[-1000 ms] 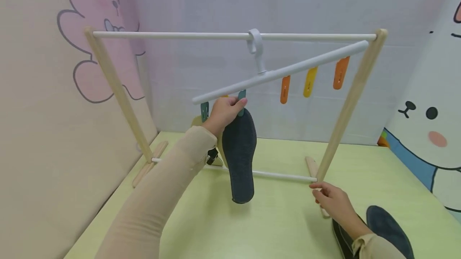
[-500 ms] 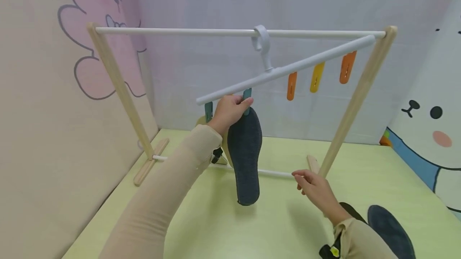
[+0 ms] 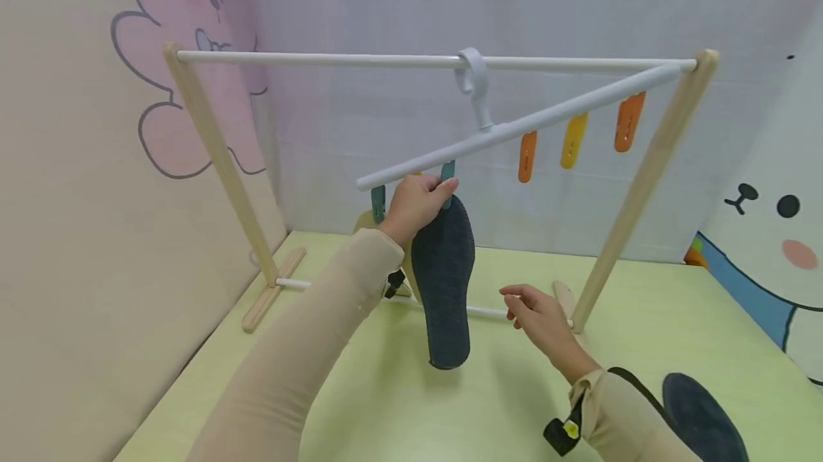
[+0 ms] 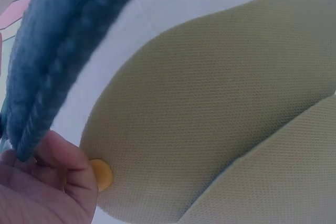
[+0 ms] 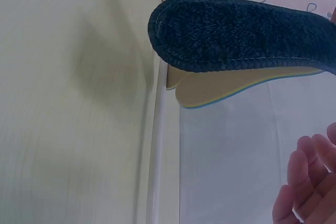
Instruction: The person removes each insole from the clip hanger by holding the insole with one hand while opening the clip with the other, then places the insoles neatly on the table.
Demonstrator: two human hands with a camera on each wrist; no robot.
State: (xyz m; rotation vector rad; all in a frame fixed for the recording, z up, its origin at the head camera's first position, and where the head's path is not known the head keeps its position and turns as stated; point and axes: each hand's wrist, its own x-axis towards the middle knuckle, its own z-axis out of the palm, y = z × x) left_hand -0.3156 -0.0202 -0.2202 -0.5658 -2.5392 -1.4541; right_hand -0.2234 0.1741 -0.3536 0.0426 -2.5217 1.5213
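My left hand (image 3: 419, 206) pinches a green clip (image 3: 448, 175) beneath the tilted white hanger (image 3: 514, 128). Below that clip a dark fuzzy insole (image 3: 444, 283) hangs upright, its upper end by my fingers. Beige insoles (image 4: 210, 93) hang behind it, one with a round orange clip end (image 4: 102, 174) against it; the head view mostly hides them. Another green clip (image 3: 378, 203) sits near the hanger's low end. To the right of the dark insole, my right hand (image 3: 543, 319) is in the air with relaxed fingers, holding nothing.
The hanger hooks over the top rail (image 3: 321, 59) of a wood-sided rack. Two orange clips and a yellow clip (image 3: 574, 141) hang on its raised right side. A second dark insole (image 3: 701, 415) lies on the table (image 3: 501, 405) at right, beside a dark object partly hidden by my right sleeve.
My right hand has moved left and slightly up, from the rack's right foot toward the hanging insole. My left hand keeps its pinch; the whole view has shifted slightly.
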